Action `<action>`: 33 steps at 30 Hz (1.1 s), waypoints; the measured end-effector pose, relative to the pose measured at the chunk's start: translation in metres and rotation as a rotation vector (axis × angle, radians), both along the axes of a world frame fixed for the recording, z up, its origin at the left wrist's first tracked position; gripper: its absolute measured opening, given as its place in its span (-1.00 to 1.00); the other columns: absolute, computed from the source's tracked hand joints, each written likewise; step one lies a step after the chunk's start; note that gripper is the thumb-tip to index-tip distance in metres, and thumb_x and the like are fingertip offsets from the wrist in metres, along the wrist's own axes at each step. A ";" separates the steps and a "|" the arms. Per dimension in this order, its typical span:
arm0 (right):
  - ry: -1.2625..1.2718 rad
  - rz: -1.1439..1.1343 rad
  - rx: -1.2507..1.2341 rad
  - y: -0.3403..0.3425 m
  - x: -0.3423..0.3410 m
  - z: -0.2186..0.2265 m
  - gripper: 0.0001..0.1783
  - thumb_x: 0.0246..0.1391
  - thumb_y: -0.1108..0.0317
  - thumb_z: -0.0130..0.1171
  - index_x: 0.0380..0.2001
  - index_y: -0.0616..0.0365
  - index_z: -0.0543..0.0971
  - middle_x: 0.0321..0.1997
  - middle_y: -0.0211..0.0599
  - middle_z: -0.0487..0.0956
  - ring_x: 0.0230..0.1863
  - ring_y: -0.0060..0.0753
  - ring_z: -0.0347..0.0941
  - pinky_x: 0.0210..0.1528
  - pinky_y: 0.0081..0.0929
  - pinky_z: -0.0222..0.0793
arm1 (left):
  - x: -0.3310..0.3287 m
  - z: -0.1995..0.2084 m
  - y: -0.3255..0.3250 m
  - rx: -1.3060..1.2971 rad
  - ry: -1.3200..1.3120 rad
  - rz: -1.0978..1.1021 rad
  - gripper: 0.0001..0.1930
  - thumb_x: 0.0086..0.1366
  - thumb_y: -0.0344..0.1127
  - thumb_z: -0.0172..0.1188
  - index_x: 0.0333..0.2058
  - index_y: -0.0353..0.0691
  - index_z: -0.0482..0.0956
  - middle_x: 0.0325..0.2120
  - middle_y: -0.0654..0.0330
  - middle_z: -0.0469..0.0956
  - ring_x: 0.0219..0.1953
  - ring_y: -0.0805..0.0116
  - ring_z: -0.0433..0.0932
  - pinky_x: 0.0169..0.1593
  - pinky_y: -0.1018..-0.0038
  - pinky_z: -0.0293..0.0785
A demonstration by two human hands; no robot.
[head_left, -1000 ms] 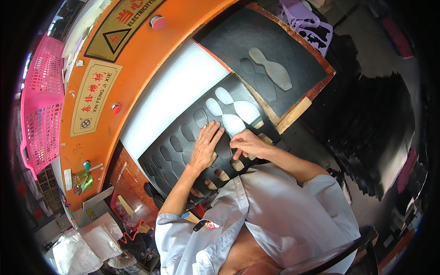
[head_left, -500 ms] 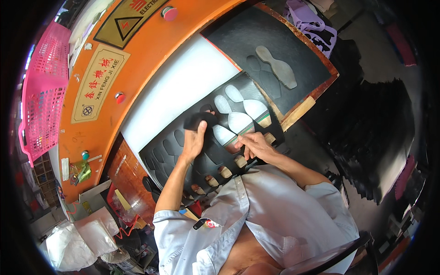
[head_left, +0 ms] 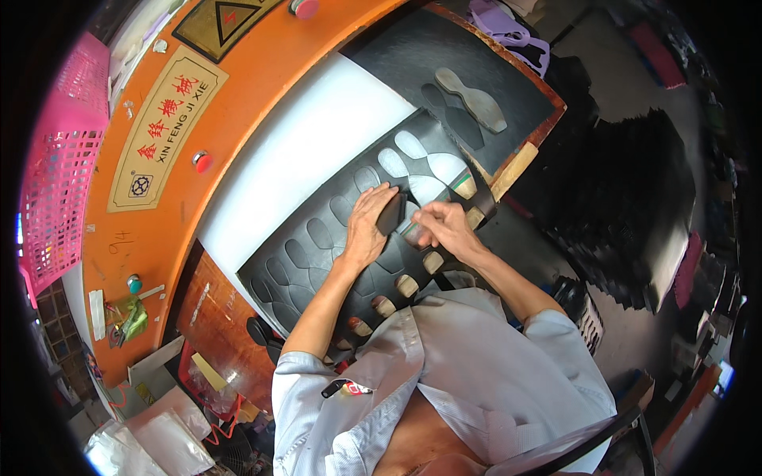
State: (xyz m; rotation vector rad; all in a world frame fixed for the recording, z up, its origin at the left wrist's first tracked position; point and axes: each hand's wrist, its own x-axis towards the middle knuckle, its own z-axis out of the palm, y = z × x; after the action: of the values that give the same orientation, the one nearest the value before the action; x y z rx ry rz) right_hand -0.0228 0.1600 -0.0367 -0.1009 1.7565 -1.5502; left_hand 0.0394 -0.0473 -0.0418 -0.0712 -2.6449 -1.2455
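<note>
Our left grip touches a black piece, our right grip is near; clamped or not, we cannot tell. We judge the piece light, bendy, best held by edges.

Pretty sure this is a workshop or small factory floor, one that works with shoe soles or insoles. Giveaway number one is the chunky orange machine with red push buttons and a yellow-and-black electrical warning plate. Then there's the black sheet covered in sole-shaped outlines and cut-outs, plus a sole-shaped piece lying on a wood-edged board. Add a huge stack of black sheets, a pink plastic basket and crumpled clear bags, and yeah, definitely no office.
</note>
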 end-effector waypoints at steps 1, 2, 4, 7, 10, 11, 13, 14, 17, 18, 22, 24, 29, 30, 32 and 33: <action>-0.006 -0.048 -0.024 -0.008 0.000 0.001 -0.68 0.40 0.19 0.24 -0.20 0.31 0.65 -0.40 -0.32 0.66 -0.56 -0.60 0.58 -0.58 -0.66 0.34 | 0.000 -0.003 0.004 -0.025 0.018 0.009 -0.48 0.16 -0.62 0.22 0.15 -0.30 0.60 0.13 -0.01 0.63 0.32 0.01 0.50 0.46 0.06 0.27; -0.014 -0.114 -0.043 -0.016 0.000 0.002 -0.70 0.41 0.23 0.21 -0.14 0.32 0.62 -0.41 -0.33 0.65 -0.59 -0.61 0.54 -0.59 -0.65 0.33 | 0.001 -0.004 0.006 -0.059 0.014 0.007 -0.46 0.12 -0.64 0.23 0.15 -0.30 0.60 0.14 -0.01 0.62 0.34 -0.01 0.47 0.45 0.05 0.27; 0.013 -0.221 -0.044 -0.029 0.003 0.004 -0.72 0.41 0.30 0.17 -0.05 0.35 0.58 -0.42 -0.34 0.63 -0.64 -0.62 0.46 -0.63 -0.64 0.29 | 0.001 -0.006 0.010 -0.102 0.020 0.052 -0.41 0.06 -0.69 0.23 0.15 -0.28 0.60 0.17 0.00 0.59 0.37 -0.05 0.42 0.45 0.05 0.28; 0.043 -0.297 -0.019 -0.038 0.005 0.004 -0.71 0.41 0.37 0.12 0.05 0.38 0.52 -0.45 -0.35 0.61 -0.68 -0.65 0.38 -0.67 -0.63 0.25 | 0.003 -0.007 0.009 -0.136 0.026 0.130 -0.37 0.00 -0.73 0.24 0.13 -0.27 0.62 0.21 0.03 0.55 0.41 -0.10 0.35 0.44 0.04 0.30; -0.004 -0.283 0.004 -0.038 -0.001 -0.001 -0.73 0.40 0.39 0.13 0.01 0.38 0.56 -0.50 -0.38 0.59 -0.69 -0.69 0.36 -0.69 -0.65 0.21 | 0.004 -0.010 0.005 -0.188 0.046 0.122 -0.38 -0.03 -0.74 0.25 0.09 -0.27 0.65 0.23 0.05 0.53 0.42 -0.12 0.32 0.43 0.03 0.31; -0.020 -0.226 -0.007 -0.037 -0.006 -0.004 -0.76 0.40 0.38 0.15 -0.04 0.36 0.59 -0.51 -0.39 0.58 -0.70 -0.69 0.35 -0.69 -0.65 0.19 | 0.003 -0.011 0.004 -0.215 0.059 0.121 -0.40 -0.03 -0.74 0.26 0.08 -0.28 0.65 0.22 0.05 0.54 0.42 -0.11 0.34 0.43 0.03 0.32; -0.039 -0.117 -0.058 -0.036 -0.014 -0.009 -0.79 0.39 0.37 0.18 -0.15 0.33 0.64 -0.53 -0.42 0.56 -0.71 -0.71 0.34 -0.70 -0.65 0.17 | 0.002 -0.015 0.002 -0.254 0.096 0.130 -0.44 0.00 -0.71 0.27 0.06 -0.29 0.66 0.19 0.03 0.57 0.39 -0.10 0.38 0.41 0.04 0.34; -0.037 -0.113 -0.033 -0.036 -0.017 -0.012 -0.79 0.38 0.35 0.21 -0.28 0.27 0.68 -0.53 -0.45 0.55 -0.73 -0.74 0.27 -0.72 -0.65 0.10 | 0.002 -0.016 0.001 -0.265 0.125 0.140 -0.47 0.03 -0.68 0.28 0.06 -0.29 0.66 0.17 0.02 0.60 0.37 -0.10 0.42 0.40 0.05 0.36; -0.111 -0.199 -0.013 -0.036 -0.020 -0.014 -0.74 0.35 0.30 0.26 -0.35 0.30 0.66 -0.66 -0.49 0.47 -0.75 -0.68 0.28 -0.72 -0.61 0.17 | -0.001 -0.022 -0.003 -0.160 0.211 0.160 -0.51 0.08 -0.64 0.28 0.06 -0.31 0.65 0.11 -0.04 0.64 0.28 -0.10 0.52 0.37 0.06 0.40; -0.071 -0.202 -0.024 -0.037 -0.017 -0.013 -0.72 0.34 0.26 0.29 -0.33 0.31 0.67 -0.69 -0.51 0.43 -0.77 -0.67 0.23 -0.73 -0.57 0.13 | -0.001 -0.024 -0.004 -0.093 0.235 0.174 -0.51 0.08 -0.63 0.28 0.05 -0.31 0.65 0.10 -0.06 0.66 0.26 -0.11 0.56 0.36 0.05 0.41; 0.024 -0.203 0.026 -0.039 -0.006 -0.004 -0.71 0.37 0.25 0.29 -0.32 0.29 0.70 -0.66 -0.54 0.43 -0.75 -0.73 0.17 -0.71 -0.58 0.02 | -0.002 -0.027 -0.005 0.005 0.232 0.248 -0.51 0.08 -0.64 0.28 0.05 -0.31 0.65 0.07 -0.13 0.66 0.20 -0.14 0.60 0.31 0.09 0.47; 0.117 -0.176 0.076 -0.040 0.000 0.002 -0.70 0.36 0.23 0.29 -0.32 0.29 0.70 -0.71 -0.57 0.39 -0.75 -0.72 0.18 -0.71 -0.57 0.03 | -0.002 -0.028 -0.004 0.038 0.203 0.298 -0.52 0.10 -0.65 0.27 0.05 -0.30 0.65 0.06 -0.16 0.66 0.18 -0.15 0.62 0.28 0.14 0.50; 0.170 -0.161 0.115 -0.041 0.005 0.009 -0.67 0.37 0.19 0.29 -0.31 0.28 0.70 -0.73 -0.59 0.37 -0.74 -0.72 0.19 -0.69 -0.55 0.07 | -0.001 -0.030 -0.004 0.165 0.198 0.337 -0.43 -0.02 -0.67 0.30 0.07 -0.30 0.61 0.03 -0.13 0.67 0.11 -0.18 0.64 0.19 0.11 0.54; 0.179 -0.159 0.111 -0.042 0.005 0.009 -0.67 0.37 0.19 0.28 -0.31 0.28 0.70 -0.72 -0.59 0.37 -0.73 -0.72 0.20 -0.69 -0.55 0.08 | -0.002 -0.030 -0.005 0.188 0.197 0.345 -0.41 -0.03 -0.68 0.30 0.08 -0.30 0.60 0.02 -0.14 0.67 0.09 -0.18 0.65 0.17 0.12 0.56; 0.169 -0.139 0.121 -0.042 0.005 0.007 -0.67 0.38 0.18 0.28 -0.30 0.29 0.69 -0.72 -0.59 0.37 -0.73 -0.71 0.20 -0.68 -0.53 0.09 | -0.003 -0.028 -0.009 0.172 0.136 0.320 -0.40 -0.03 -0.67 0.31 0.08 -0.30 0.60 0.00 -0.14 0.67 0.05 -0.18 0.66 0.11 0.12 0.57; 0.197 -0.131 0.097 -0.041 0.006 0.006 -0.66 0.38 0.18 0.28 -0.30 0.29 0.69 -0.72 -0.59 0.37 -0.72 -0.71 0.20 -0.68 -0.53 0.09 | -0.004 -0.026 -0.011 0.166 0.099 0.324 -0.40 -0.04 -0.66 0.32 0.08 -0.30 0.60 -0.01 -0.14 0.67 0.03 -0.18 0.66 0.08 0.12 0.58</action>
State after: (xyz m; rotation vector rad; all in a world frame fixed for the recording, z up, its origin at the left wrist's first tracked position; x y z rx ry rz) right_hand -0.0173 0.1188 -0.0309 -0.0955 2.0255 -1.5891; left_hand 0.0355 -0.0578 -0.0682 0.3014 -2.3406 -1.3039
